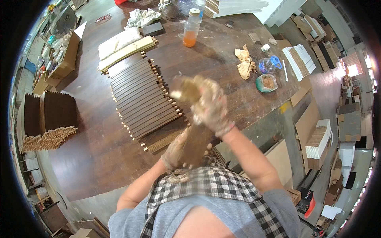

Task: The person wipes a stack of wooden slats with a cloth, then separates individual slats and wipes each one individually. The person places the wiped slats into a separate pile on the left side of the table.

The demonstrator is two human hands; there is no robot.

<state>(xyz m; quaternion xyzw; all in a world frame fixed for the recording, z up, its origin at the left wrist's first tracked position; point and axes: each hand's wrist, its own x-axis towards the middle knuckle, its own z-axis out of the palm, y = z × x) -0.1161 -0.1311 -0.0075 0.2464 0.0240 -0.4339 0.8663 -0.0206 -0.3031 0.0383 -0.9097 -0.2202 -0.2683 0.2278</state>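
My left hand [173, 154], in a pale work glove, is closed around a dark brown wooden slat [197, 143] close to my checked apron. Light dowel pegs stick out of the slat's near end. Above its far end, my gloved right hand [214, 107] grips a yellowish-brown tool [188, 89], too smeared by motion to name. Left of both hands, a long row of dark wooden slats [143, 97] lies side by side on the brown table [95, 158], light dowel ends showing along both edges.
A stack of dowelled slats [49, 119] stands at the left. Beyond the row lie a white bundle [119, 43] and a dark block [153, 29]. A bottle of orange liquid [191, 33] stands at the back. Crumpled paper [245, 63] and a cut-open plastic container [266, 83] are at the right.
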